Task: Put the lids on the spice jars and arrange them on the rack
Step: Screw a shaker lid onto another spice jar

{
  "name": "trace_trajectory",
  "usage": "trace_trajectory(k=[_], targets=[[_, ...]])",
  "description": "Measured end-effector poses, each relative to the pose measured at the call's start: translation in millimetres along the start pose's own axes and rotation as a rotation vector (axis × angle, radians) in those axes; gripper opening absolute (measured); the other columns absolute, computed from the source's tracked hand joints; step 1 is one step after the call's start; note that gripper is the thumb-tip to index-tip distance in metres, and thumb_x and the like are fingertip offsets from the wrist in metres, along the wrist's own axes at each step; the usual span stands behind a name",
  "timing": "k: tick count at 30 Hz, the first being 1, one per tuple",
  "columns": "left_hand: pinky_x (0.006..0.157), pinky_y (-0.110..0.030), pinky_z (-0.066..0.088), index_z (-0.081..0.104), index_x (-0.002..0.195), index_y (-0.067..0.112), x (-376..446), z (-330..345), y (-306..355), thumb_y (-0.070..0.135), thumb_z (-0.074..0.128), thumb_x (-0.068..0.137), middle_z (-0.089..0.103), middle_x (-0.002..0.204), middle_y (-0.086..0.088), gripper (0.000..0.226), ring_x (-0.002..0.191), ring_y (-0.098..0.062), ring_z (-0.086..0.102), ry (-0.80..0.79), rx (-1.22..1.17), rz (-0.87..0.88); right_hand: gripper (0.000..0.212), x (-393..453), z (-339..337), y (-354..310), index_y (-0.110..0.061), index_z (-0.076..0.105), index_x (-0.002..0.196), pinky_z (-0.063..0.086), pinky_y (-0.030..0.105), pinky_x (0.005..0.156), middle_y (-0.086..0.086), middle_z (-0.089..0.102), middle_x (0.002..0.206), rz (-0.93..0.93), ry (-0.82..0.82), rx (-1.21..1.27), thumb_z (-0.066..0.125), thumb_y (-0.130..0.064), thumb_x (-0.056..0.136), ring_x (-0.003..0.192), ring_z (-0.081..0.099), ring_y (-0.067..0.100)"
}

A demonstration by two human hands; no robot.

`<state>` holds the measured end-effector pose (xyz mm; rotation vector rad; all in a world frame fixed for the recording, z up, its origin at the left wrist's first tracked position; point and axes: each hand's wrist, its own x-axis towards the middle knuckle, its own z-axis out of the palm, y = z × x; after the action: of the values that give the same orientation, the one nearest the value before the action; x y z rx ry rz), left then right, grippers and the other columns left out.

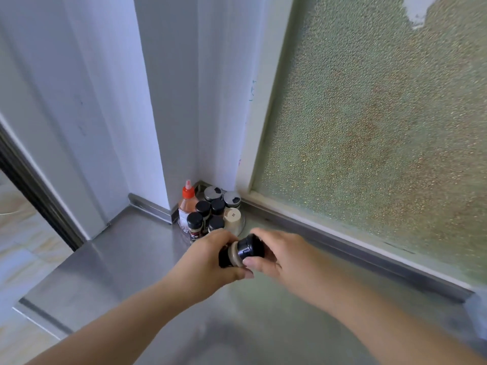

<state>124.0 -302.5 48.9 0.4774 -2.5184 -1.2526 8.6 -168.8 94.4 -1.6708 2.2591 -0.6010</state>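
No label text legible on any jar. Left hand (210,259) grips the spice jar (232,255) body; right hand (274,255) pinches its black lid (249,248). Jar held in air above the steel counter (110,259), long axis roughly horizontal, lid end pointing 2 o'clock. Rack (241,226) with capped jars and red-capped sauce bottle (187,204) sits at 11 o'clock, in the corner.

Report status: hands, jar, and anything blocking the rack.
Left hand grips spice jar; right hand grips its black lid. Jar off the counter, short of rack. Rack corner crowded with jars.
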Motion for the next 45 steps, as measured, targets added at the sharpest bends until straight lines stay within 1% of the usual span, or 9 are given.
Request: trace_trajectory(k=[3,6,9,13,19,27,31,37,45], targets=[[0.061,-0.011,0.043,0.047,0.08,0.033,13.8,7.0,-7.9,0.031,0.084,0.059,0.055,0.08,0.011,0.042,0.067,0.0,0.052,-0.049,-0.011,-0.075,0.027,9.7,15.9,11.9,-0.032,0.051,0.109,0.05,0.023,0.076,-0.009,0.063,0.097,0.075,0.009,0.213,0.062,-0.036,0.084,0.084,0.061,0.009],[0.062,-0.018,0.048,0.051,0.094,0.027,24.1,14.6,-20.3,0.031,0.082,0.061,0.053,0.092,0.009,0.045,0.067,-0.004,0.055,-0.176,-0.005,-0.181,0.028,22.5,29.4,24.9,-0.032,0.055,0.107,0.046,0.02,0.07,-0.009,0.064,0.092,0.15,-0.05,0.178,0.065,-0.035,0.08,0.078,0.058,0.008],[0.087,-0.017,0.039,0.045,0.122,0.023,32.3,7.5,-40.7,0.039,0.074,0.07,0.048,0.123,0.006,0.061,0.105,-0.01,0.052,-0.212,0.152,-0.176,0.03,42.5,26.4,48.9,-0.027,0.061,0.103,0.047,0.027,0.07,-0.003,0.067,0.09,0.268,-0.057,0.018,0.068,-0.038,0.076,0.079,0.061,0.014],[0.096,-0.021,0.037,0.038,0.128,0.027,42.2,-15.9,-63.4,0.041,0.065,0.078,0.042,0.132,0.008,0.059,0.116,-0.011,0.046,-0.195,0.262,-0.179,0.031,85.6,13.4,92.7,-0.02,0.062,0.104,0.05,0.029,0.073,0.005,0.07,0.098,0.397,0.048,-0.087,0.069,-0.032,0.077,0.086,0.064,0.02],[0.096,-0.022,0.038,0.038,0.129,0.027,50.3,-41.6,-83.6,0.039,0.062,0.081,0.044,0.132,0.009,0.055,0.116,-0.012,0.047,-0.128,0.31,-0.183,0.037,169.3,29.4,125.1,-0.013,0.054,0.113,0.046,0.034,0.081,0.014,0.065,0.109,0.429,0.096,-0.126,0.068,-0.023,0.08,0.101,0.06,0.032],[0.096,-0.022,0.037,0.037,0.129,0.03,43.6,-58.0,-105.7,0.038,0.056,0.085,0.041,0.134,0.01,0.049,0.116,-0.012,0.047,-0.15,0.345,-0.181,0.024,184.7,62.3,118.2,-0.007,0.062,0.085,0.042,0.031,0.059,0.014,0.065,0.084,0.405,-0.007,-0.19,0.068,-0.027,0.073,0.079,0.062,0.031],[0.096,-0.021,0.037,0.037,0.129,0.03,47.8,-54.7,-106.7,0.037,0.057,0.084,0.041,0.134,0.011,0.05,0.116,-0.011,0.046,-0.172,0.331,-0.184,0.027,171.5,67.2,105.8,-0.01,0.063,0.086,0.044,0.028,0.058,0.01,0.069,0.082,0.383,-0.037,-0.146,0.07,-0.031,0.069,0.078,0.065,0.027],[0.095,-0.022,0.037,0.04,0.127,0.029,54.7,-52.3,-104.5,0.038,0.058,0.084,0.042,0.132,0.01,0.047,0.114,-0.011,0.047,-0.169,0.321,-0.214,0.033,154.2,78.8,83.7,-0.015,0.065,0.097,0.054,0.035,0.073,0.009,0.072,0.091,0.377,-0.076,-0.05,0.07,-0.033,0.07,0.086,0.067,0.025],[0.095,-0.024,0.04,0.043,0.124,0.031,50.8,-54.4,-109.9,0.039,0.057,0.084,0.044,0.131,0.011,0.043,0.112,-0.011,0.048,-0.168,0.307,-0.253,0.034,141.3,64.3,86.4,-0.024,0.063,0.1,0.053,0.032,0.075,0.004,0.072,0.093,0.349,-0.075,-0.047,0.072,-0.032,0.069,0.088,0.066,0.021]])
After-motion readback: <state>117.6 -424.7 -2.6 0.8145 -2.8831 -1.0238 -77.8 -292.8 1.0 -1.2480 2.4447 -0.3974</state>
